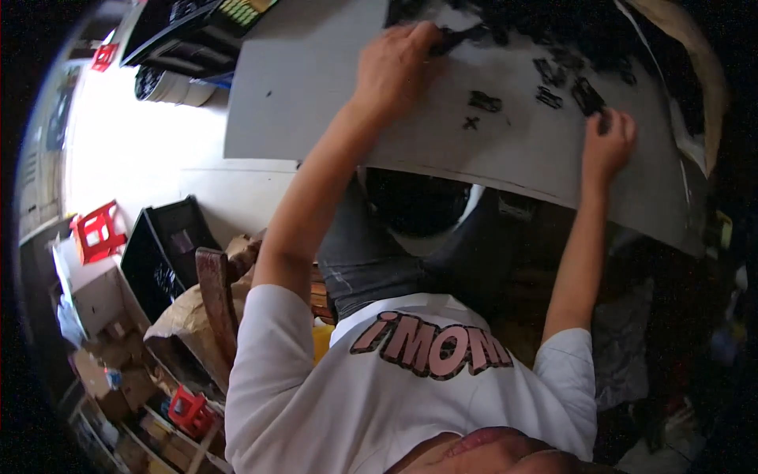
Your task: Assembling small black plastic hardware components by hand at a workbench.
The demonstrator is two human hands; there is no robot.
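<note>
The bare left hand [400,62] holds a slim dark piece [459,39]; the bare right hand [609,144], a black oblong part [586,95].

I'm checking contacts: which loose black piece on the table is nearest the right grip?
The elongated black piece, whose lower end meets the right grip. The smaller piece left of it and the X-shaped piece farther left lie apart.

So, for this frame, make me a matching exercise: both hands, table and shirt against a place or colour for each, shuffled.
1. Left hand
2. Right hand
3. Table
4. Shirt

a. White
b. At a black piece, toward the table's right side
c. Pale grey
d. By the left end of the dark heap

Pairs: 1-d, 2-b, 3-c, 4-a
</note>
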